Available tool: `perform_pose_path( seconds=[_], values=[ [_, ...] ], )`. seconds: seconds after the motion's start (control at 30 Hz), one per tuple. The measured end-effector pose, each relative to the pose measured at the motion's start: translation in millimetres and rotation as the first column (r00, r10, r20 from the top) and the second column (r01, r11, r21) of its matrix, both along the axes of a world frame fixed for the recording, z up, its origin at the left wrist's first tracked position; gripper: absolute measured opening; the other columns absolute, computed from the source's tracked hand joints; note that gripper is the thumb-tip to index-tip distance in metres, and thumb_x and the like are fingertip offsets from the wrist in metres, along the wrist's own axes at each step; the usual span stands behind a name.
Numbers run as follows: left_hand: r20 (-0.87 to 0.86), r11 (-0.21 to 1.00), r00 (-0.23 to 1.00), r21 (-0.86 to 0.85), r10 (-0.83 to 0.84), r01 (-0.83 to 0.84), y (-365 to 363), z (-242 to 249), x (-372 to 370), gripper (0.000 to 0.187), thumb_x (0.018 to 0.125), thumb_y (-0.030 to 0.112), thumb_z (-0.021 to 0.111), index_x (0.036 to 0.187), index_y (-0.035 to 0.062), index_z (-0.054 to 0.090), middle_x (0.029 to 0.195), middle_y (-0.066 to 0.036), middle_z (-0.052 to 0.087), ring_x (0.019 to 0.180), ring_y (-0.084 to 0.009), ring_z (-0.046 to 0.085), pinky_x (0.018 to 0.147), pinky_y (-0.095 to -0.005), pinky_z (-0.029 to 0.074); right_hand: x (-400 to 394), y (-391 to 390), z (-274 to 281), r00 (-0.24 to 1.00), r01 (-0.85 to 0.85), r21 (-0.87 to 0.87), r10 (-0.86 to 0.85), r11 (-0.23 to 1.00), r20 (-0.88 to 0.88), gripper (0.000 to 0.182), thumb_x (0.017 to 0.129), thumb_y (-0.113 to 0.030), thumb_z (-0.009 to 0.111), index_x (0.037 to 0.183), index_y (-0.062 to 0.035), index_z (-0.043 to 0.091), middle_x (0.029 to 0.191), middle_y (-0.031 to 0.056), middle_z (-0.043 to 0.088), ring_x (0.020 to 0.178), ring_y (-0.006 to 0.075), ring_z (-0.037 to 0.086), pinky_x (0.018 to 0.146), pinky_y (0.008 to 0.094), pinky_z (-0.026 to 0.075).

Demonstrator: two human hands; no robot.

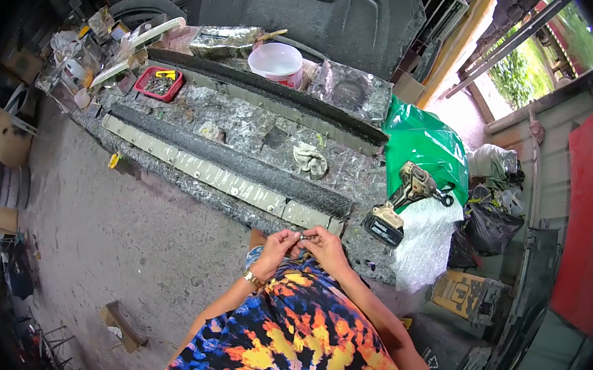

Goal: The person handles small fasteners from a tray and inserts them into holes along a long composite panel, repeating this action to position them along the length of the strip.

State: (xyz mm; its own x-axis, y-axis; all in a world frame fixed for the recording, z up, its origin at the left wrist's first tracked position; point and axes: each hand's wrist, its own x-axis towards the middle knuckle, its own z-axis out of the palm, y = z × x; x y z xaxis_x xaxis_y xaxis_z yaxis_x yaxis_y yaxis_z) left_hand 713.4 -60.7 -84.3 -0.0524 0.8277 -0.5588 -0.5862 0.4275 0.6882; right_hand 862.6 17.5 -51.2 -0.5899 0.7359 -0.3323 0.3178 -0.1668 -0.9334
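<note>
My left hand (278, 248) and my right hand (324, 249) meet close to my body, at the near edge of the workbench. Fingertips of both are pinched together around a small metallic piece (302, 237), too small to name. Just beyond them lies the near end of a long dark trim panel (235, 157) with a pale flange (199, 173) that has holes along it. To the right of my hands a cordless impact driver (408, 195) rests on its side, near a green plastic bag (427, 143) and a sheet of clear wrap (425, 245).
A second long dark panel (262, 92) lies farther back. Around it are a red tray of small hardware (158, 85), a white bucket (276, 62), and a crumpled rag (310, 159). A cardboard box (466, 296) and black bags (494, 227) sit at right.
</note>
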Motion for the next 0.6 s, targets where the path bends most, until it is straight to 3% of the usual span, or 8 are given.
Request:
perform_pose_path(
  seconds=[0.23,0.4,0.6],
  values=[
    [0.014,1.0,1.0,-0.009,0.008,-0.008,-3,-5,-1,0.018,0.094,0.018,0.059,0.087,0.0022,0.063,0.075,-0.001,0.063,0.062,-0.0074,0.056,0.06,-0.0215,0.046,0,-2,2,0.999,0.006,0.021,-0.007,1.0,0.051,0.019,0.085,-0.009,0.066,0.098,0.0032,0.059,0.08,0.0093,0.066,0.069,0.0119,0.062,0.061,0.0261,0.048],
    [0.0,1.0,1.0,-0.016,0.018,-0.018,-5,-5,-1,0.017,0.093,0.018,0.059,0.088,0.002,0.063,0.074,-0.001,0.063,0.061,-0.0071,0.056,0.059,-0.0209,0.046,-4,-3,16,0.976,-0.074,0.19,0.031,0.979,0.217,0.02,0.083,-0.009,0.068,0.098,0.0027,0.061,0.084,0.0132,0.065,0.071,0.0168,0.063,0.061,0.0286,0.05],
    [0.05,0.996,0.997,-0.067,0.06,-0.056,-7,-11,-5,0.016,0.093,0.018,0.059,0.093,0.0019,0.062,0.079,-0.004,0.065,0.064,-0.0073,0.057,0.058,-0.0209,0.046,1,-6,10,0.98,-0.026,0.28,-0.031,0.96,0.197,0.02,0.083,-0.009,0.067,0.099,0.0016,0.062,0.08,0.0127,0.065,0.066,0.0159,0.062,0.059,0.0281,0.049]
  ],
)
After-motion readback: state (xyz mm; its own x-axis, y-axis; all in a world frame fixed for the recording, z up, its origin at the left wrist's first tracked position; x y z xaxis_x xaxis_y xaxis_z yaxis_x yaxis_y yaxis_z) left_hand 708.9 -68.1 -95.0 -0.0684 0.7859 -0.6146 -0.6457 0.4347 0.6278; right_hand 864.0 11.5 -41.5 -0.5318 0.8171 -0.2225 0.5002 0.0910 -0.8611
